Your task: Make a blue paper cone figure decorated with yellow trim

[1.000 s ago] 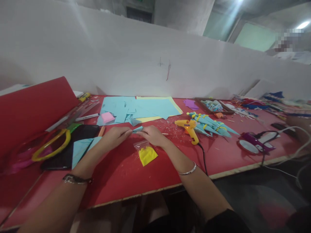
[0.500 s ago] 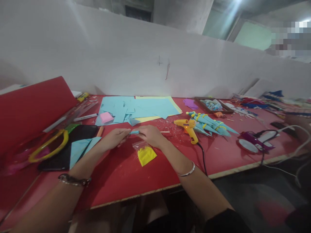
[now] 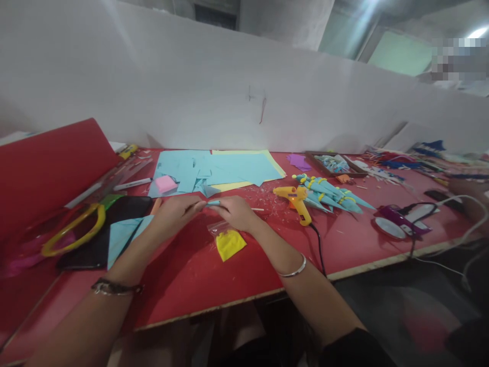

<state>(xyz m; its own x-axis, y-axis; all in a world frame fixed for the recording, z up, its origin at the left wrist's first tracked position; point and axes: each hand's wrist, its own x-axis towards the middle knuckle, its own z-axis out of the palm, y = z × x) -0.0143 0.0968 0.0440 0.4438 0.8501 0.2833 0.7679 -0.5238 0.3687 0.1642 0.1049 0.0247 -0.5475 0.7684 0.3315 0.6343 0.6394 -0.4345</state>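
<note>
Paper piece (image 3: pixel 213 203), lt. blue, small & narrow, is located btwn L hand (image 3: pixel 181 210) and R hand (image 3: pixel 236 211), above the near-center area of red table (image 3: pixel 229 285). Grip status: both hands closed on the piece, L at one end, R at the other; the mid section is exposed, approx. horiz. Underside finger positions are hidden. Clear zip bag (image 3: pixel 231 244) w/ yellow contents lies on the table just below R hand, i.e. toward the near edge. Pale stick (image 3: pixel 259 209) extends to the right of R hand. Glue gun (image 3: pixel 300 202), yellow, lies on the right side, nozzle end pointing left, blk cord (image 3: pixel 320 250) running over the near edge. Blue cones (image 3: pixel 338 198) w/ yellow trim are piled just beside the gun. Lt. blue sheets (image 3: pixel 240 168) lie beyond the hands, partly over yellow sheet (image 3: pixel 273 164). Pink block (image 3: pixel 165 184) rests at the sheets' near left corner. Cut blue pieces (image 3: pixel 121 235) lie near L forearm, partly over blk flat item (image 3: pixel 82 261).
</note>
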